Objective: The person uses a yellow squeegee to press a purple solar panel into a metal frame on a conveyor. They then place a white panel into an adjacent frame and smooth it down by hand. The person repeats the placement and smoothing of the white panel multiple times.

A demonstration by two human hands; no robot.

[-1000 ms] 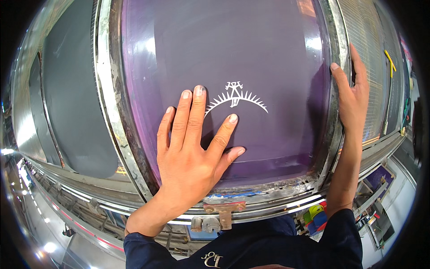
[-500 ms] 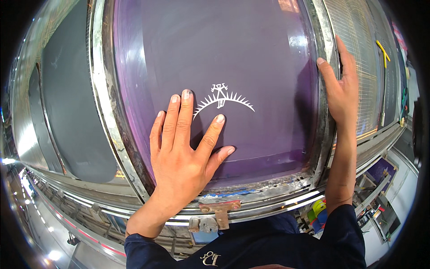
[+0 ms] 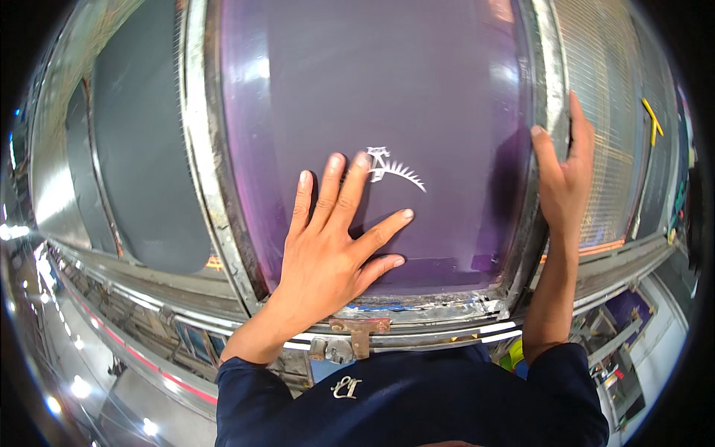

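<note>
A screen-printing screen [image 3: 402, 82] with purple mesh and a metal frame lies in front of me. Low on its mesh sits a white design [image 3: 402, 173], an arc of spikes with a small figure on top. My left hand [image 3: 324, 253] is spread flat on the mesh, fingers apart. Its middle fingertip reaches the design, whose left part the fingers hide. My right hand [image 3: 564, 182] holds the screen's right rail [image 3: 553, 82], thumb on the inner side and fingers along the outer side.
Dark sheets [image 3: 145, 141] lie on the long table at the left. A yellow tool [image 3: 654, 123] rests on another dark sheet at the far right. Along the near table edge runs a metal rail with a rusty bracket [image 3: 360, 337] and clamp.
My left hand has slid right across the mesh and now covers the left half of the white design. My right hand keeps its hold on the rail. The whole view has shifted slightly.
</note>
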